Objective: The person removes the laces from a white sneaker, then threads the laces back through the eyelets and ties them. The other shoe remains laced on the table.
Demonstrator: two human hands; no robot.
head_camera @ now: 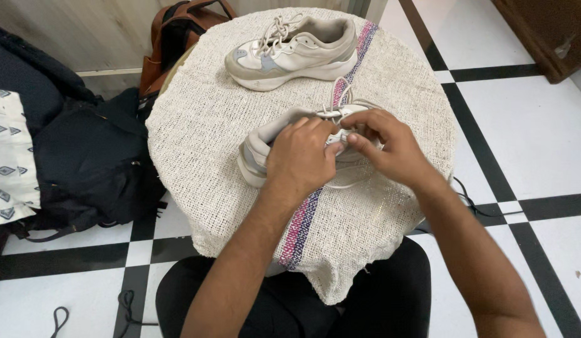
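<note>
Hands at centre: left hand (300,156) is curled over the near sneaker (265,147), its fingers closed on the white laces (340,94); right hand (381,144) is met against it, thumb and fingers pinched on the same laces. The shoe is laid on a woven cloth (203,125) covering a round table. A second sneaker (293,53) is set beyond, well apart. Dark bags (84,156) are seen on the checkered floor (528,125) at left.

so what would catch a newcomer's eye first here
Both hands, left hand and right hand, meet over a pale sneaker mid-table, pinching its white lace. Its mate, the second sneaker, lies at the far edge of the round cloth-covered table.
</note>
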